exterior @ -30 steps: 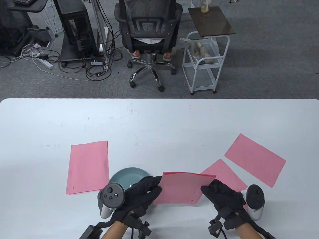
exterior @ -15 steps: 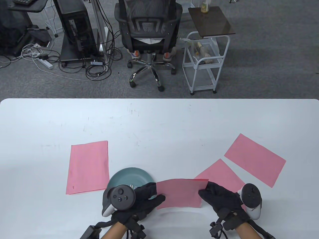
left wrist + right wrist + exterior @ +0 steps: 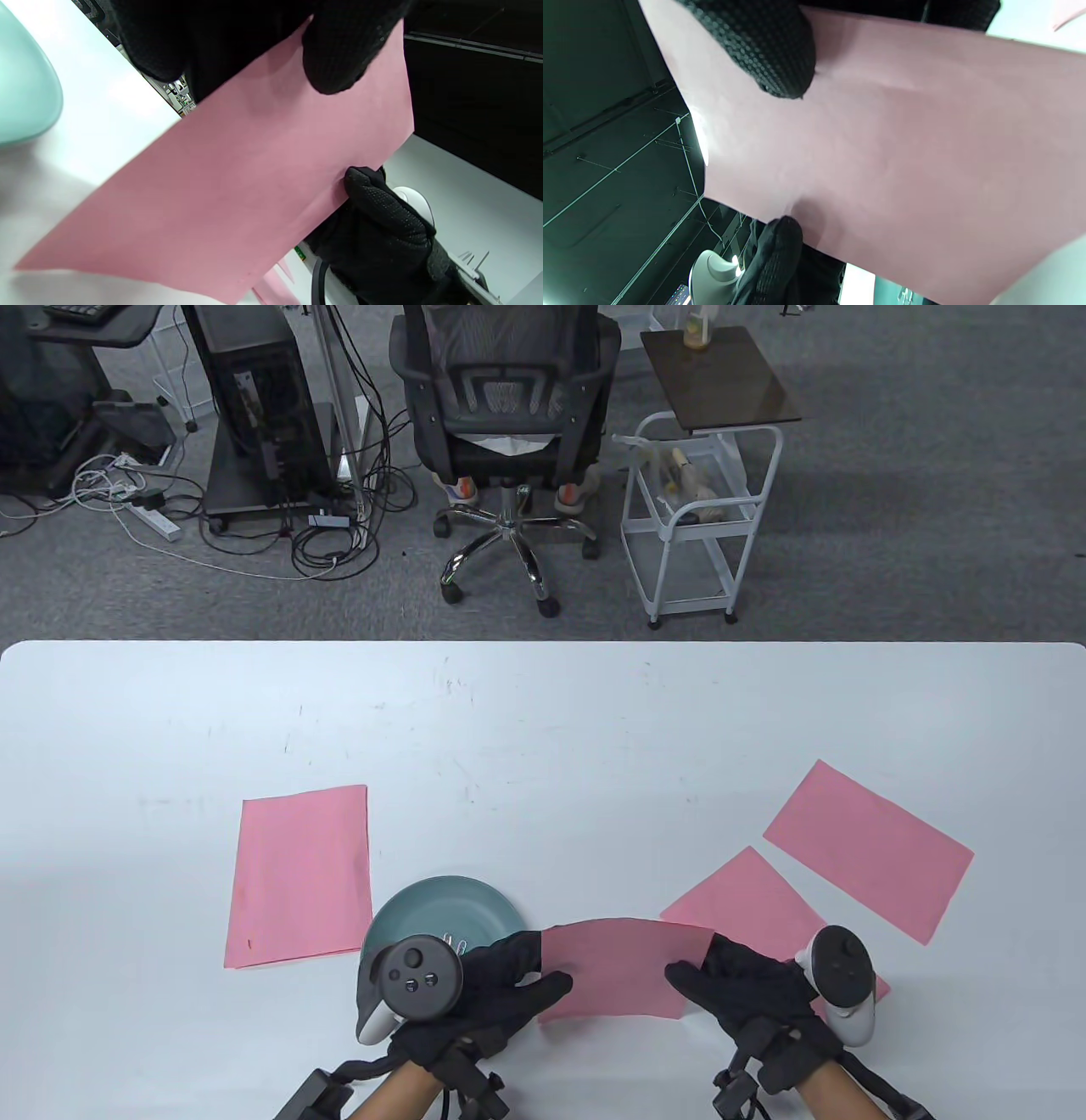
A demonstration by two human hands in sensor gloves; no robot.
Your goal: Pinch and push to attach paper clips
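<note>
Clips point(image 3: 456, 943) lie in the dish point(image 3: 441, 903) beside your left hand point(image 3: 496, 984), nearer than your right hand point(image 3: 738, 984); both pinch the pink sheet point(image 3: 624, 967)

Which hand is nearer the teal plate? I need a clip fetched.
Left. The left hand overlaps the teal plate's near rim; the right hand holds the pink sheet's far end.

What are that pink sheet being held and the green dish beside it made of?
The pink sheet looks like thin matte paper: it bows between the left hand and right hand, and its face shows no shine. The green dish appears to be glazed ceramic or hard plastic; its smooth rim has a soft sheen in the left wrist view, but I cannot tell which.
</note>
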